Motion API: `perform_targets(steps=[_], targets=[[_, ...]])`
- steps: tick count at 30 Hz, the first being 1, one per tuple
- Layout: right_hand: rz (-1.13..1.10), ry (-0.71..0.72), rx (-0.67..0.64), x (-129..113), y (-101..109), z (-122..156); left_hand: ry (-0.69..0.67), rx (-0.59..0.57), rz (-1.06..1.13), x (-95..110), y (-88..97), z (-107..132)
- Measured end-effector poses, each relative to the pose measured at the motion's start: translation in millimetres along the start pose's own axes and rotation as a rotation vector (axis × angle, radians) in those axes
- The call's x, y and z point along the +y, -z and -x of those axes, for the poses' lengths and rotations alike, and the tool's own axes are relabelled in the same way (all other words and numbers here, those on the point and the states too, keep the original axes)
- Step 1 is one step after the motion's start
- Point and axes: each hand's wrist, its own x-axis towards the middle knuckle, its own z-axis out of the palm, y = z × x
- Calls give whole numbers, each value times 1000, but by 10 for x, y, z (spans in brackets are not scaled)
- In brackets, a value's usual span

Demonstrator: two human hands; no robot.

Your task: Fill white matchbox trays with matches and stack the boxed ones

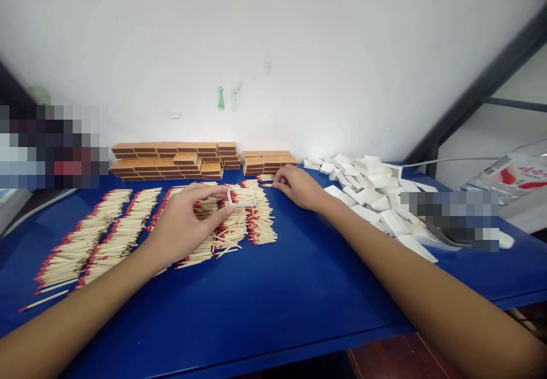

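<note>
My left hand [188,219] holds a small white matchbox tray [241,198] between thumb and fingers, just above a heap of red-tipped matches [239,225] on the blue table [273,305]. My right hand [297,185] rests at the far end of the heap, its fingers pinched on a few matches [265,179]. More matches lie in long rows [98,233] to the left.
Stacks of brown matchbox sleeves [179,161] line the wall at the back. A pile of white empty trays [376,194] lies to the right, with a plastic bag [513,176] beyond it. The table's front edge runs near my forearms.
</note>
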Motion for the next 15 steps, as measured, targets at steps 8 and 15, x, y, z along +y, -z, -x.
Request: perform_targets(steps=[8, 15], targets=[[0, 36, -24, -12, 7, -3, -28, 7, -9, -11, -8, -4], [-10, 17, -3, -190, 137, 34, -27, 9, -1, -7, 3, -5]])
